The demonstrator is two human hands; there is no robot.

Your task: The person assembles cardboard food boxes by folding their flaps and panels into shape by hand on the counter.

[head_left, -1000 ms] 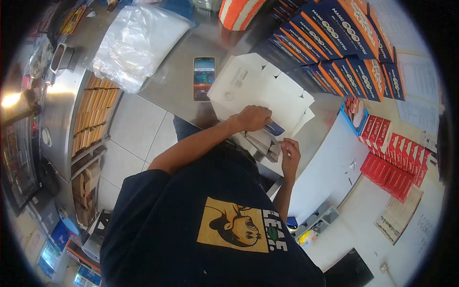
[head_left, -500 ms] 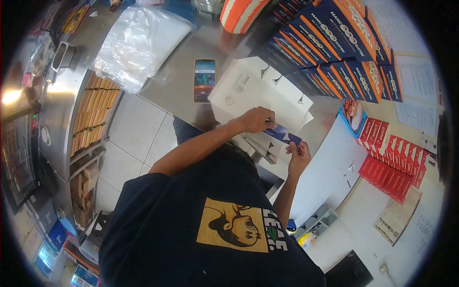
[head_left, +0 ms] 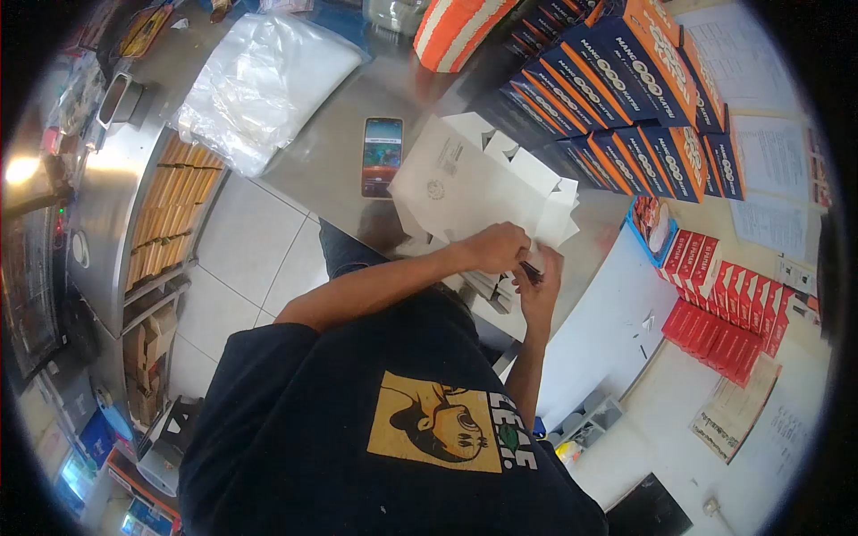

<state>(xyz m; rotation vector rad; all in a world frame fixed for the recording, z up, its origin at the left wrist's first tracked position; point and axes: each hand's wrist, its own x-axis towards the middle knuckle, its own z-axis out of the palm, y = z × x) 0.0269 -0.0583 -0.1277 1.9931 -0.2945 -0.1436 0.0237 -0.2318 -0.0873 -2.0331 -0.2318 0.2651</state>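
A partly folded carton (head_left: 474, 183), white inside with small grey print, lies on the steel counter in front of me. Its slotted edge flaps stand up along the far and right sides. My left hand (head_left: 494, 247) is closed on the carton's near edge, fingers bent over it. Close beside it, my right hand (head_left: 539, 279) pinches the near right corner, where a small dark printed piece of the carton shows between the fingers. Both hands nearly touch, and the fingertips partly hide the corner. More white folded card lies beneath them, close to my body.
A phone (head_left: 382, 157) with a lit screen lies left of the carton. Clear plastic bags (head_left: 268, 89) are farther left. Stacked dark blue and orange boxes (head_left: 617, 80) stand at the back right, with red boxes (head_left: 715, 339) on the right. An orange-striped bag (head_left: 458, 34) is behind.
The carton's far and right flaps have been folded up. My left hand moved right and slightly down, my right hand slightly left, bringing them together at the corner. The blue printed flap is now mostly hidden.
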